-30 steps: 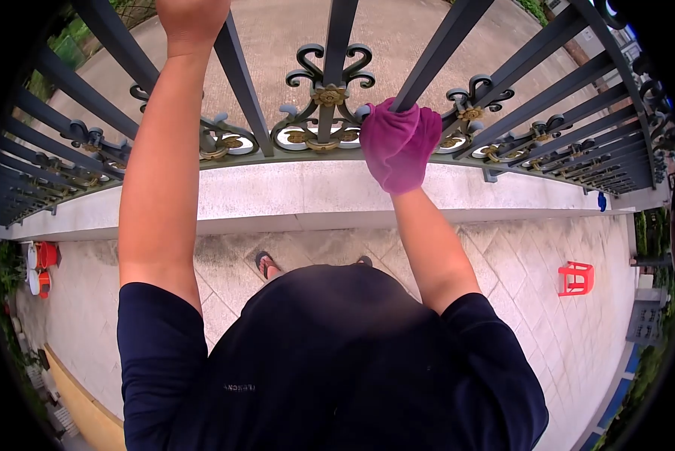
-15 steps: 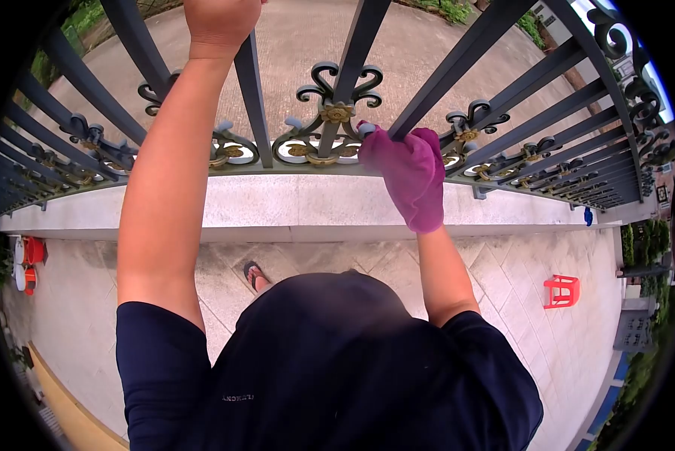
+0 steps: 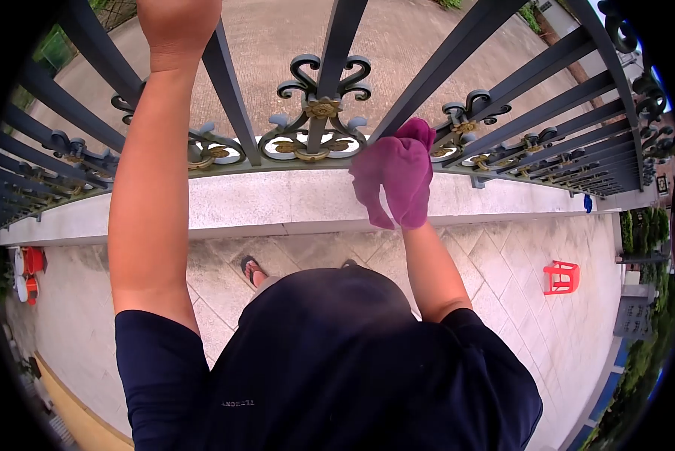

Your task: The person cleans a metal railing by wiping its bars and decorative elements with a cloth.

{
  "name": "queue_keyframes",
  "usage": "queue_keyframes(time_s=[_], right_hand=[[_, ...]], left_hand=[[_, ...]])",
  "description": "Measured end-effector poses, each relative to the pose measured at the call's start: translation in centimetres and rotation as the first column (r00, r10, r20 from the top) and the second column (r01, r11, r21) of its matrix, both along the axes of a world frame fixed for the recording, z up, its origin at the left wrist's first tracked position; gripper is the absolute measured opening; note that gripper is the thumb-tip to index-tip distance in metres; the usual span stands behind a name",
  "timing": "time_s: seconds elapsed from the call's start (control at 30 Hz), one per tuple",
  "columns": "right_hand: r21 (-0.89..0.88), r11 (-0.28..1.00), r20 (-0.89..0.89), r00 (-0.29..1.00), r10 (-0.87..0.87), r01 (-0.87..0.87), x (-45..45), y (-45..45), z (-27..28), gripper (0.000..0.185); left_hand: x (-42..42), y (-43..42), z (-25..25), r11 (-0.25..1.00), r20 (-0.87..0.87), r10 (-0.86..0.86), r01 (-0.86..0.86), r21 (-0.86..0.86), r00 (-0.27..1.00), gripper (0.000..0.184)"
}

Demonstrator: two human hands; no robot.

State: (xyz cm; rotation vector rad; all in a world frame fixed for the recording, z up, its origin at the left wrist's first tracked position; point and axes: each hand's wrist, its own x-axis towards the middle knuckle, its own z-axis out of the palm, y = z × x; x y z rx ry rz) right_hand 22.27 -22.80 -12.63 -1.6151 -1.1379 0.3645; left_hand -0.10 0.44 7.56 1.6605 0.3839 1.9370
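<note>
A purple cloth is bunched over my right hand, which grips it and is almost wholly covered by it; only the wrist shows. The cloth is at the bottom rail of a dark metal fence, beside the foot of an upright bar, and a loose end hangs down in front of the pale ledge. To its left are curled scrolls with a gold flower ornament. My left hand is raised at the top edge, next to a fence bar. Its fingers are hidden, so their hold cannot be seen.
Below the fence runs a pale stone ledge, above a tiled floor. A red plastic stool stands at the right. Red containers and white ones are at the far left. A small blue thing hangs by the fence's right part.
My right hand and the cloth have moved slightly down and left, and a loose end of cloth now hangs free. My left hand appears further left. The whole view has shifted a little.
</note>
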Motion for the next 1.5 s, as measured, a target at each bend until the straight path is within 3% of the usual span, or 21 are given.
queue_keyframes(time_s=[0.03,0.1,0.3,0.47,0.6,0.63,0.73,0.8,0.87,0.93,0.97,1.0,1.03,1.07,1.13,1.2,1.3,1.37,1.47,1.5], right_hand=[[0.029,0.999,0.231,0.973,0.012,-0.019,-0.4,0.5,2.5,0.016],[0.111,0.994,0.437,0.899,-0.044,-0.005,-1.0,1.8,2.4,0.016],[0.253,0.955,0.515,0.814,-0.267,0.153,-2.9,2.6,-2.1,0.015],[0.239,0.966,0.283,0.944,-0.170,0.102,-3.9,1.6,0.5,0.014],[0.190,0.980,-0.127,0.992,-0.027,0.051,-4.3,0.9,4.4,0.014],[0.128,0.991,-0.271,0.962,-0.006,0.042,-3.9,0.9,4.7,0.026],[0.175,0.982,0.243,0.964,-0.108,0.066,-3.2,1.4,1.9,0.040],[0.318,0.935,0.646,0.686,-0.334,0.155,-1.3,3.4,-1.7,0.042],[0.296,0.940,0.624,0.710,-0.327,0.172,-0.4,4.0,-3.8,0.040],[0.099,0.983,0.661,0.729,-0.180,0.153,0.2,3.8,-3.3,0.033],[0.017,0.995,0.660,0.746,-0.087,0.100,1.1,3.9,-3.1,0.027],[0.027,1.000,0.468,0.884,-0.010,-0.002,1.8,4.0,-2.3,0.023],[0.069,0.994,0.249,0.966,0.067,-0.086,1.8,4.1,-0.4,0.019],[0.183,0.978,-0.184,0.974,0.131,-0.097,1.5,3.9,1.4,0.019],[0.155,0.980,-0.238,0.959,0.156,-0.121,-0.2,2.8,8.9,0.016],[0.177,0.980,-0.170,0.978,0.124,-0.094,0.0,2.8,10.7,0.013],[0.320,0.947,0.081,0.996,0.019,-0.044,2.3,5.9,9.2,0.013],[0.319,0.936,-0.351,0.899,0.261,-0.147,1.5,5.8,7.8,0.015],[0.252,0.931,-0.281,0.901,0.331,-0.263,1.7,5.9,6.4,0.019],[0.239,0.928,0.078,0.958,0.275,-0.286,3.5,7.0,3.9,0.019]], left_hand=[[0.2,-0.3,0.1,0.999,-0.003,0.046,-0.046,-0.008,0.999,0.018],[0.1,-0.5,0.1,0.999,-0.014,0.013,-0.012,0.041,1.000,0.018],[0.0,-0.5,0.2,0.998,-0.016,-0.003,0.004,0.064,1.000,0.019],[0.2,-0.7,0.2,0.996,-0.011,0.075,-0.074,0.042,0.997,0.020],[0.1,-0.2,0.1,0.998,-0.010,0.061,-0.061,0.022,0.998,0.019],[0.0,-0.1,0.1,0.999,-0.010,0.050,-0.050,0.017,0.999,0.019],[0.0,-0.1,0.0,0.999,-0.005,0.033,-0.033,0.019,0.999,0.018],[0.3,-0.5,0.0,0.998,0.012,0.042,-0.042,0.038,0.999,0.018],[0.1,-0.3,0.1,1.000,-0.002,0.028,-0.028,-0.007,1.000,0.018],[-0.3,0.3,-0.3,1.000,-0.017,-0.021,0.022,0.002,1.000,0.023],[-0.6,1.0,-0.8,0.997,-0.028,-0.060,0.062,0.038,0.998,0.029],[-0.8,1.6,-1.1,0.992,-0.043,-0.099,0.102,0.074,0.994,0.036],[-0.9,1.4,-0.9,0.988,-0.038,-0.146,0.148,0.045,0.989,0.035],[-0.7,1.2,-0.8,0.991,-0.029,-0.128,0.129,0.045,0.991,0.036],[-0.5,0.9,-0.7,0.994,-0.004,-0.108,0.108,0.012,0.994,0.038],[-0.7,0.4,-0.6,0.997,-0.042,-0.076,0.077,0.002,0.996,0.039],[-0.6,0.6,-0.4,0.999,-0.058,-0.054,0.054,0.006,0.997,0.039],[-0.6,0.8,-0.8,0.997,-0.024,-0.080,0.080,0.006,0.997,0.040],[-0.6,0.2,-0.5,0.998,-0.033,-0.065,0.065,-0.001,0.997,0.042],[-0.6,0.5,-0.6,0.998,-0.034,-0.057,0.056,-0.003,0.998,0.042]])
